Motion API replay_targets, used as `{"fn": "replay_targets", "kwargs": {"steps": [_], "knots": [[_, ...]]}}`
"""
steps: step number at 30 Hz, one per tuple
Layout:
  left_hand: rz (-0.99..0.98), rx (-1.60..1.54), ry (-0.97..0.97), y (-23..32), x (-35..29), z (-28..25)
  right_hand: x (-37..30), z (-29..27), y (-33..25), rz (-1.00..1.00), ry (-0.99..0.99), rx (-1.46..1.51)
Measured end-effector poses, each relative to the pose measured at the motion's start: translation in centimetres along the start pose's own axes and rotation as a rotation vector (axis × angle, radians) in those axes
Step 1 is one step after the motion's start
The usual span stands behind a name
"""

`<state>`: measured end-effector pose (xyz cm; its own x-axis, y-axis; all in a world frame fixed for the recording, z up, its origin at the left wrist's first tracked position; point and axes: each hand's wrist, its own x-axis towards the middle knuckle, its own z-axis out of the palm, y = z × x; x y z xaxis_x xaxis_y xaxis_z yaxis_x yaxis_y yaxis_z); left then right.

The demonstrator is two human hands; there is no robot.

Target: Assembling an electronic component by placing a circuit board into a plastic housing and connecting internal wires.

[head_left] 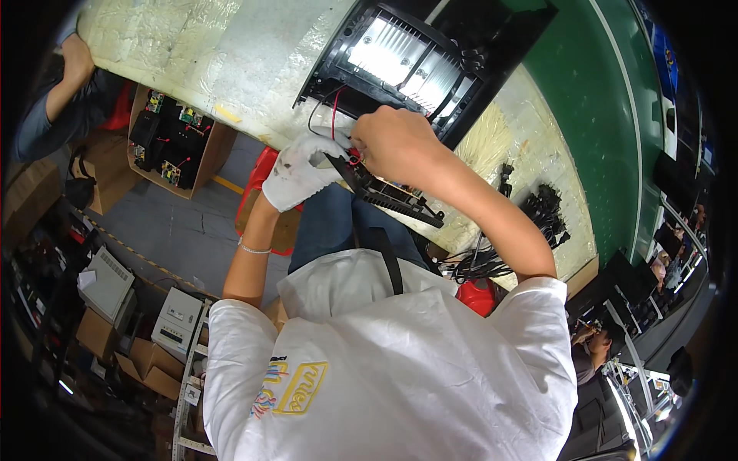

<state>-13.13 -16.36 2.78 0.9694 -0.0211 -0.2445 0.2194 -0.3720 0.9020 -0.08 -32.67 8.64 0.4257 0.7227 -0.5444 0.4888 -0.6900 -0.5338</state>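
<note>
My left hand (301, 167), in a white work glove with dark smudges, is closed around one end of a black slotted panel (384, 195) with electronic parts on it. The panel tilts down to the right over the table's near edge. My bare right hand (400, 144) meets it at the same end, fingers pinched together; what they pinch is hidden. A bit of red wire shows between the hands. A thin red wire (334, 111) and a black one run from a black housing (329, 63) with a shiny finned metal block (392, 58) down to my hands.
The table (207, 42) has a clear plastic cover. A bundle of black cables (542, 219) lies at its right. A cardboard box (201, 157) of electronic units stands left, near a red stool (257, 188). Another person's arm (65, 92) rests at the far left table edge.
</note>
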Motion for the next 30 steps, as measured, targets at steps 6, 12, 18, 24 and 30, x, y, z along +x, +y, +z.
{"fn": "replay_targets", "kwargs": {"steps": [6, 12, 18, 24, 30], "knots": [[-0.048, -0.011, -0.014, 0.6, -0.4, -0.3, 0.2, 0.2, 0.6, 0.042, -0.06, 0.206], [0.045, -0.058, -0.057, 1.0, 0.1, -0.3, -0.5, 0.9, -0.4, 0.051, 0.089, 0.014], [0.025, -0.054, -0.055, -0.2, -0.1, -0.4, -1.8, 1.2, 0.2, -0.294, 0.358, 0.217], [0.069, -0.041, -0.063, 0.5, 0.7, -0.9, -1.8, 1.2, 0.4, -0.236, 0.424, 0.012], [0.074, -0.13, -0.11, -0.7, 0.6, -0.8, -1.4, 1.1, 1.1, -0.321, 0.383, 0.022]]}}
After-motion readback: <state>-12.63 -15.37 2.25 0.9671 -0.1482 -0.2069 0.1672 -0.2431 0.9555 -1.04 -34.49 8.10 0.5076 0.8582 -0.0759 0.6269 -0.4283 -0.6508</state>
